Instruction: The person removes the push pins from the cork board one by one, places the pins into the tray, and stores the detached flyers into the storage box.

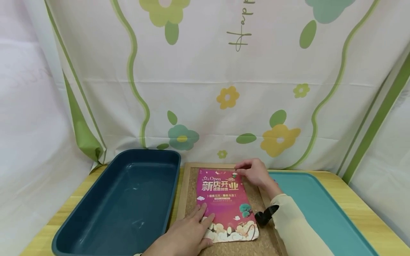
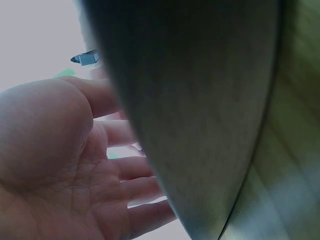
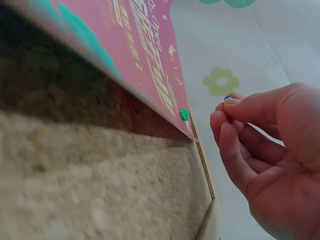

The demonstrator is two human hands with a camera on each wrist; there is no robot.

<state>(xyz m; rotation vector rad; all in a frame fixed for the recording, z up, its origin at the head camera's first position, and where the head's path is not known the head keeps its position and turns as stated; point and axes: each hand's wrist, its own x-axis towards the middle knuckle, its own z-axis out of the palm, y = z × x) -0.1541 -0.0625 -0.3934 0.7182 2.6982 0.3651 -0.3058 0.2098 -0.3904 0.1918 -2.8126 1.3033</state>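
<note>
A pink poster (image 1: 221, 213) with gold lettering and a printed cloud pattern lies on a wood-framed cork board (image 1: 235, 247). My left hand (image 1: 189, 229) rests on the poster's lower left edge, fingers stretched out over the paper. At the upper right corner, my right hand (image 3: 265, 150) pinches a small blue thumbtack (image 3: 228, 98) between thumb and index finger; most of it is hidden by the fingertips. A green thumbtack (image 3: 184, 114) sits in that poster corner, just beside the right fingertips. In the right wrist view the poster's side edge lifts away from the cork.
A deep dark-blue tray (image 1: 128, 199) stands left of the board. To the right is a flat teal tray (image 1: 320, 202), partly under the right forearm. Both are on a wood-grain table (image 1: 378, 217). A floral curtain (image 1: 205, 106) hangs close behind the board.
</note>
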